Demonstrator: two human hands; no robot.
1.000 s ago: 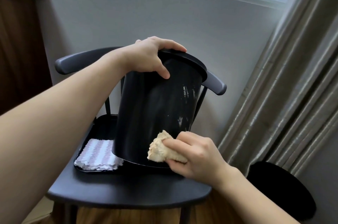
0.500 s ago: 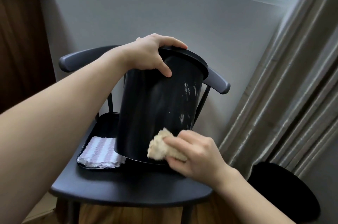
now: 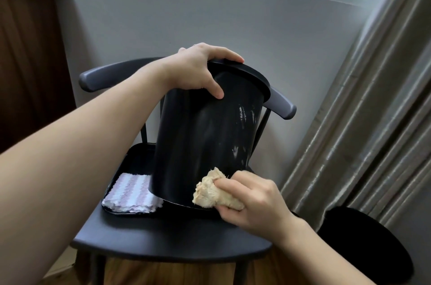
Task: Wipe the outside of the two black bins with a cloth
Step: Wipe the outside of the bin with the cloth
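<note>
The tall round black plastic bin (image 3: 205, 140) sat on the dark chair seat (image 3: 163, 235), tipped a bit w/ its top leaning away from the person. The left hand (image 3: 196, 70) gripped the bin's wide rim, fingers curled over the top & thumb on the side wall. The right hand (image 3: 254, 200) squeezed a scrunched fluffy beige cloth (image 3: 213, 193) & pressed it on the bin's side, low down near the base.

White smudges showed higher up on the right side of the wall, so that part prob. needed rubbing. A good way to do this step: hold the rim tight so the bin can't roll, rub in long strokes up & down, then turn the bin a little to reach the next bit.

Just left of the bin lay a folded white-and-pink striped cloth (image 3: 133, 192) on a flat black tray (image 3: 137, 156). The bin's base was near the front of the seat, so a hard push could slide it off. The chair's curved grey backrest (image 3: 282, 107) sat right behind the rim, w/ little room to tip further back. The second black bin (image 3: 363, 245) stood on the wood floor at the right, beside the long grey curtain (image 3: 363, 133). Most open room was in front & to the right.
</note>
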